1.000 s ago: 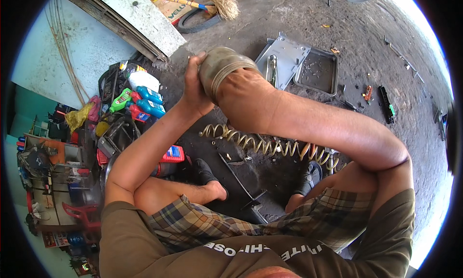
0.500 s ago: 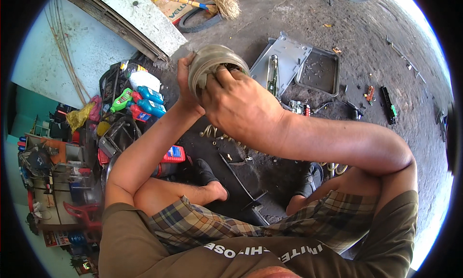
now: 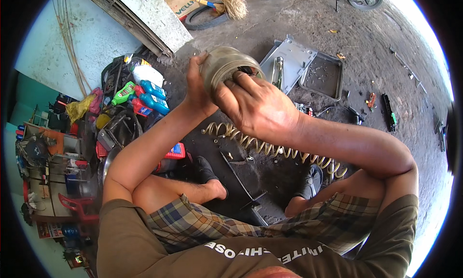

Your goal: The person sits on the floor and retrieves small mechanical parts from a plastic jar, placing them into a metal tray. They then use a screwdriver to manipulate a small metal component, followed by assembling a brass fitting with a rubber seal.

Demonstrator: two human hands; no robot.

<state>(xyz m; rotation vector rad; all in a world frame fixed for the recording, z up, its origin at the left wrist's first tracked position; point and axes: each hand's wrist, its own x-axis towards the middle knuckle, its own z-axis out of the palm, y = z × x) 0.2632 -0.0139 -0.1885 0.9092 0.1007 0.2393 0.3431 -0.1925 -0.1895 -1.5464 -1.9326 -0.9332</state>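
Beyond the coiled air hose (image 3: 251,141), the left hand (image 3: 197,87) grips a cloudy jar (image 3: 217,65), mouth angled — apparently for reach — toward the right hand (image 3: 264,105), fingers curled inside, any grasp hidden.

Two blue bottles (image 3: 154,102) are lying beside a green bottle (image 3: 124,93) amid clutter along the left side of a workshop, where a yellow bag (image 3: 79,110) is slumping nearby. A red plastic chair (image 3: 76,204) is standing farther back. On the dark, gritty floor (image 3: 366,46), a coiled hose (image 3: 262,145) is stretching sideways, while a shallow tray (image 3: 333,88) is holding small bits next to a grey panel (image 3: 295,61). Beyond, a straw broom (image 3: 233,5) is lying near a tyre (image 3: 205,27), and a motorbike (image 3: 366,0) is standing at the upper edge.
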